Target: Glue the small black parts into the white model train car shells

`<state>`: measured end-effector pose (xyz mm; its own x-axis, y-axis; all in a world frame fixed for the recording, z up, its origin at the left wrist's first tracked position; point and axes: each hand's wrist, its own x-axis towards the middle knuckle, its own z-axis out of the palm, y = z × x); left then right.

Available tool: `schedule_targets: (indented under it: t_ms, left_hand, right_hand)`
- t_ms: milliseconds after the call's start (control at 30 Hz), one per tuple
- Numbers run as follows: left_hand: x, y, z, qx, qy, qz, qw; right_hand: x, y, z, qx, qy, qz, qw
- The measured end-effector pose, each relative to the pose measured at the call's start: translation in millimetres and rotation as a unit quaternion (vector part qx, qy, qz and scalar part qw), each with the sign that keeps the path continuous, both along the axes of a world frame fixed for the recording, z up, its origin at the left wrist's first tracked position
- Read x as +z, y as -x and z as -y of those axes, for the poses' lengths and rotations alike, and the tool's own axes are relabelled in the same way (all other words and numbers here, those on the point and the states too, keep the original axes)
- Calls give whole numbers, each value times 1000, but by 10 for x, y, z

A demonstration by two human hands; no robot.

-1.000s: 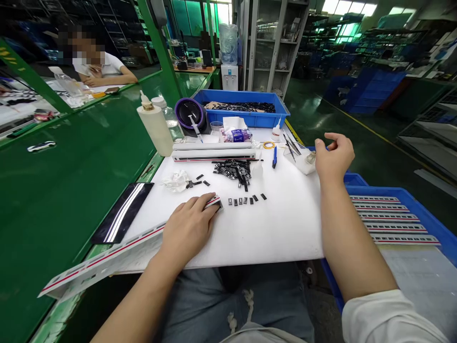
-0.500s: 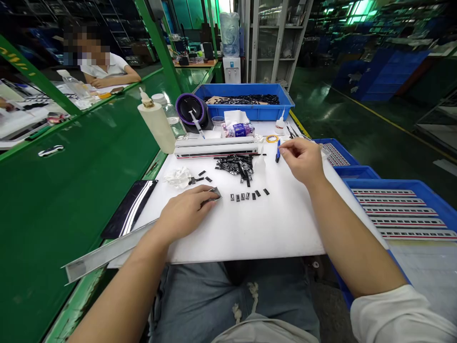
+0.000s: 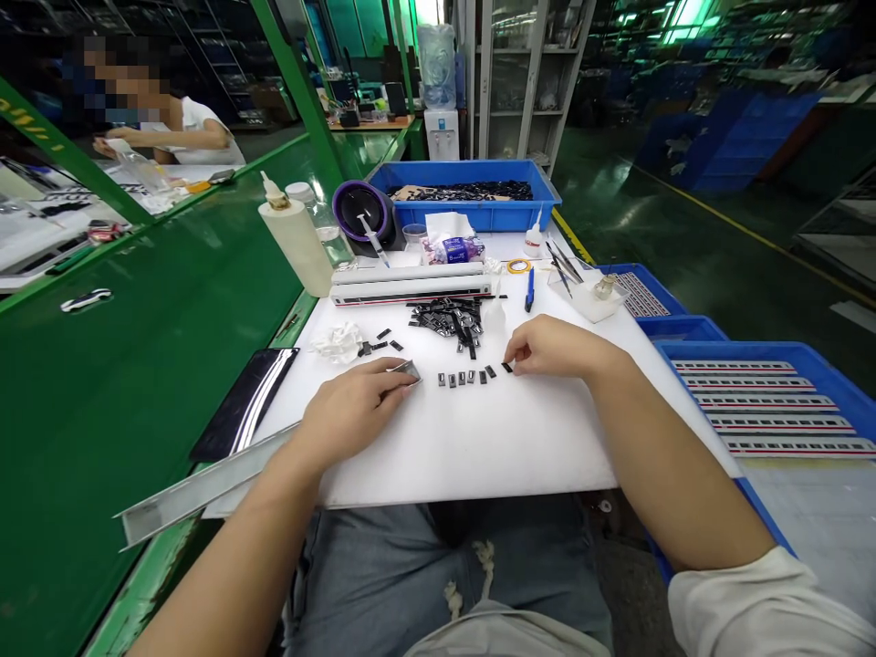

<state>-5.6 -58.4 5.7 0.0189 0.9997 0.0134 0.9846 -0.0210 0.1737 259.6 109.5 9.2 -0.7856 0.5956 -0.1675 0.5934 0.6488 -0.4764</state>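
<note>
My left hand is closed around the end of a long, pale channel-shaped strip, which runs back under my forearm past the table's left edge. At the right end of a short row of small black parts, my right hand has its fingertips pinched on one small black part. It still seems to touch the tabletop. Behind the row lies a loose heap of similar black parts. A blue-handled cutter rests on the table beyond my right hand.
White train-car shells lie behind the heap. Crumpled tissue sits at left. A blue bin, a glue bottle and a tape roll stand farther back. Blue trays with train sides flank the right. A co-worker sits at left.
My right hand has left the blue cutter, which now lies on the table, and come down toward me to the last small black part. My left hand keeps its hold.
</note>
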Motion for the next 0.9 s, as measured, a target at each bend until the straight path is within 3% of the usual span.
schedule_targets:
  t_ms: [200,300,400,633,800,900]
  left_hand:
    - [21,-564,154,-94,-129,-21,987]
    - [-71,-868,213,-156,-177,-23,971]
    - [-176,-1026,254,-198,-183,-46,962]
    - [-212,-1122,191,-296,-180,-99,933]
    - [-281,-1232,105,-277,-194,-96,936]
    - [-337,-1438,24,-254,-195,-83,944]
  right_hand:
    - [15,31,158,12,-125,37,991]
    - [-28,-19,293,16,-165,26,986]
    - [-120,-58,391,-3,-175,1,985]
    - [-292,-9,403,-108,-54,-143,982]
    - [-379,-62,335,-129,26,-209,969]
    - [-425,-170,226,-185,48,-290,938]
